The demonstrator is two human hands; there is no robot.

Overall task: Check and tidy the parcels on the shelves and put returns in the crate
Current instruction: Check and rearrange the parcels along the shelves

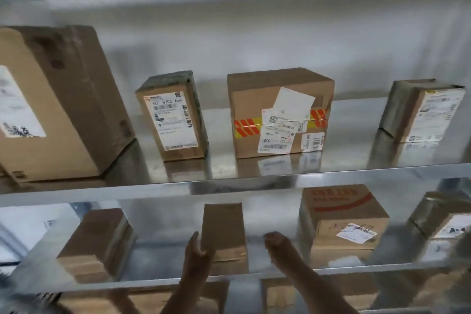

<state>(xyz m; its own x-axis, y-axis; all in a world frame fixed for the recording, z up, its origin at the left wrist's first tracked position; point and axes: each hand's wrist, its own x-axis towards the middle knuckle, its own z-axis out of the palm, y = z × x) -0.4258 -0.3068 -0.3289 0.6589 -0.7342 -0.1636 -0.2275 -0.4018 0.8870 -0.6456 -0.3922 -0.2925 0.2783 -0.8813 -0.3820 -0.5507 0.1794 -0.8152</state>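
A narrow plain brown parcel (pixel 226 224) stands upright on the lower metal shelf (pixel 153 280). My left hand (pixel 196 250) is against its left side, fingers up along the edge and thumb on the front face. My right hand (pixel 276 245) hovers a little to the parcel's right, not touching it, with its fingers loosely curled and nothing in it. The picture is blurred around both hands. No crate is in view.
The lower shelf also holds a brown box (pixel 99 242) at left, a red-printed box (pixel 341 222) and a taped parcel (pixel 443 216) at right. The upper shelf (pixel 229 183) carries a large box (pixel 58 109), a labelled parcel (pixel 173 117), a red-and-yellow-taped box (pixel 277 115) and another parcel (pixel 423 112).
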